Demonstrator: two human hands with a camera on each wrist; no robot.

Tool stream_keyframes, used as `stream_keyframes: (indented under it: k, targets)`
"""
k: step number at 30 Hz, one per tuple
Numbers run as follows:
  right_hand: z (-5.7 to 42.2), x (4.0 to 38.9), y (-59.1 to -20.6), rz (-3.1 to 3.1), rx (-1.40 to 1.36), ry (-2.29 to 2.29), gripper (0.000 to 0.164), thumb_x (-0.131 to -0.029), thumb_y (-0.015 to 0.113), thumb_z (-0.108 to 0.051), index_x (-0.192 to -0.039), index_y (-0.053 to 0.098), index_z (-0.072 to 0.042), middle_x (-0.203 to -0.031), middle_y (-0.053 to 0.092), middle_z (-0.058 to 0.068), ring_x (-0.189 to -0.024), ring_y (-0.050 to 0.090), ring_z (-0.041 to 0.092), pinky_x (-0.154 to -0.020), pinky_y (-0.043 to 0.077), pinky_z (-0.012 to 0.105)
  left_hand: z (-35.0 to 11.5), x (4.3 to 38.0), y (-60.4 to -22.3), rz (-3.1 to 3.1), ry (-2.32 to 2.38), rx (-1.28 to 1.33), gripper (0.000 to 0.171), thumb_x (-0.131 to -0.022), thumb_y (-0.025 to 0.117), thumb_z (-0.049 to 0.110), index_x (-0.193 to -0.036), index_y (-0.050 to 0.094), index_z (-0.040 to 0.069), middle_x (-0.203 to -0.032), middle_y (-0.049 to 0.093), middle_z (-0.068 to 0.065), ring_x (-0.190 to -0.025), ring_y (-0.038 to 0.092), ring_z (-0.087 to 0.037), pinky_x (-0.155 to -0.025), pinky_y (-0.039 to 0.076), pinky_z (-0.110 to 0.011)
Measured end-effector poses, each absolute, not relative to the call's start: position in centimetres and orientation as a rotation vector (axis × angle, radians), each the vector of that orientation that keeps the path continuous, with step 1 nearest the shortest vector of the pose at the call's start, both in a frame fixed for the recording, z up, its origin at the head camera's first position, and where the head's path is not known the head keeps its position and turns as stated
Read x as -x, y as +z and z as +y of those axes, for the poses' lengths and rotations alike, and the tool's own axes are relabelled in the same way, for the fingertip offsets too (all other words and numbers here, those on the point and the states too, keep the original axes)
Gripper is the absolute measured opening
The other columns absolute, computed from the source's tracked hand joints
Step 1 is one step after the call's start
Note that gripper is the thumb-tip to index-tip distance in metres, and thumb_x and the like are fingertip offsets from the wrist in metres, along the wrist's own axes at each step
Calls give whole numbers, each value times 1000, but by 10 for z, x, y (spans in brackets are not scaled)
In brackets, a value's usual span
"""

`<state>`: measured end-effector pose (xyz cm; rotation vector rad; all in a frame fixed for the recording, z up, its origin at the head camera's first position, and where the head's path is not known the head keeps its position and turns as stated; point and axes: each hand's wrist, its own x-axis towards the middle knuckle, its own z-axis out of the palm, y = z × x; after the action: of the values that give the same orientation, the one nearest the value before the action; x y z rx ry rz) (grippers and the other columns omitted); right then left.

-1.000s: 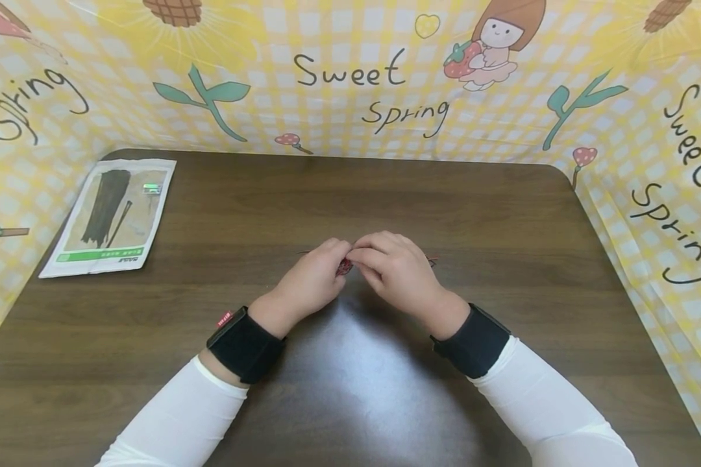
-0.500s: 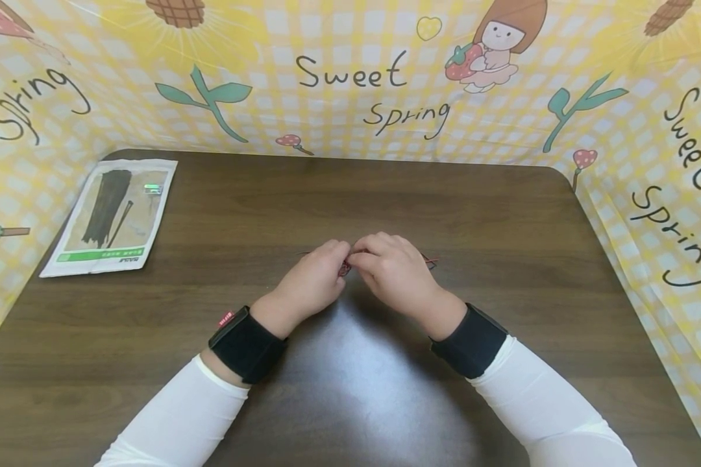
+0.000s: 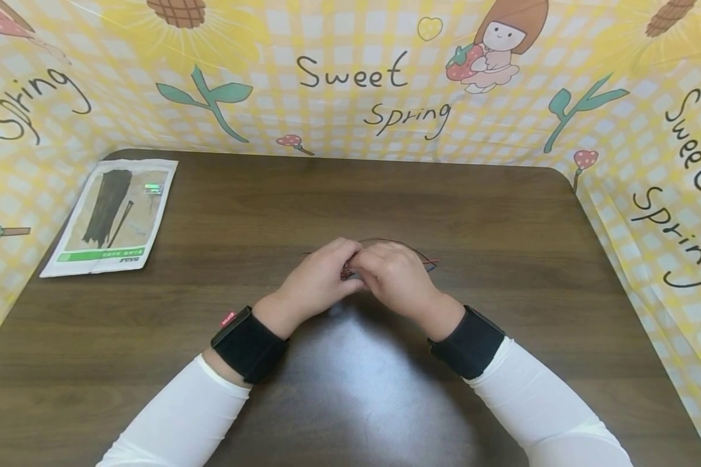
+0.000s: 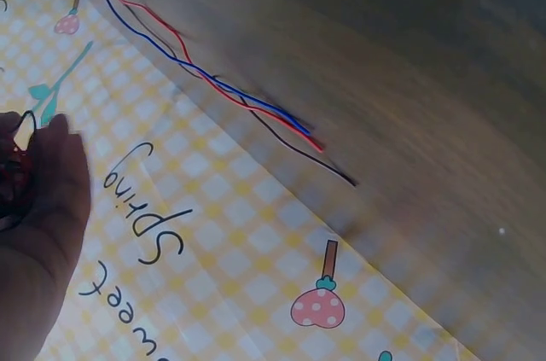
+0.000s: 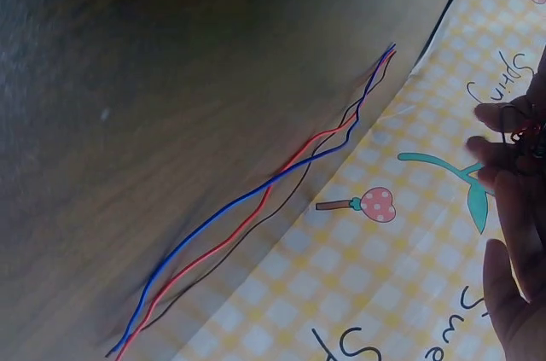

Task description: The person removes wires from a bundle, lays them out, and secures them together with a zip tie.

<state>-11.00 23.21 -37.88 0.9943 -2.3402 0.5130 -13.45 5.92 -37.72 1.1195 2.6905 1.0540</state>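
My left hand (image 3: 321, 275) and right hand (image 3: 397, 279) meet at the middle of the table. Between them they hold a tangled bundle of thin red and black electrical wires (image 3: 346, 271), mostly hidden by the fingers. In the left wrist view the wire bundle (image 4: 15, 169) lies against my left hand (image 4: 55, 216). The right wrist view has the fingers of my right hand (image 5: 512, 233) around the same tangle (image 5: 531, 135). A black wire arcs up behind the right hand, and red wire ends (image 3: 432, 262) stick out to its right.
Loose red, blue and black wire lengths (image 4: 183, 62) lie on the brown wooden table (image 3: 444, 201). A white packet (image 3: 108, 217) with a picture of black cable ties lies at the back left. A yellow checked cloth (image 3: 339, 39) stands around the table's edges.
My hands have come closer together, the left thumb reaching toward the right hand. The right fingers have moved down, and a black wire arc now shows behind that hand.
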Motion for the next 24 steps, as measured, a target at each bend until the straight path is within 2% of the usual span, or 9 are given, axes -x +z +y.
stream_keyframes:
  k: [7, 11, 16, 24]
  targets:
    - [235, 111, -383, -2335, -945, 513, 6, -82, 74, -7, -87, 70, -9, -85, 70, 2, -81, 65, 18, -72, 53, 33, 59, 135, -379, 2760, 1001, -1152, 20, -90, 66, 9, -109, 60, 5, -92, 60, -5, -82, 55, -16, -73, 48, -32]
    - [238, 112, -383, -2354, -903, 489, 6, -85, 73, -11, -86, 68, -8, -85, 68, 2, -80, 64, 18, -69, 52, 32, 59, 136, -381, 2813, 969, -1163, 4, -91, 64, 8, -92, 61, 7, -78, 54, -1, -70, 50, -14, -63, 45, -29]
    - [242, 113, -382, -2378, -864, 494, 7, -85, 72, -10, -84, 66, -7, -83, 67, 2, -78, 63, 19, -65, 52, 32, 57, 137, -381, 2844, 967, -1222, 15, -89, 65, 6, -75, 58, 9, -72, 51, 0, -65, 46, -13, -58, 42, -26]
    - [246, 115, -381, -2390, -836, 470, 12, -84, 74, -8, -83, 62, -6, -83, 67, 5, -77, 63, 22, -64, 51, 33, 55, 138, -380, 2801, 1030, -1204, 10, -85, 66, 3, -78, 59, 8, -76, 52, -1, -68, 49, -13, -61, 44, -28]
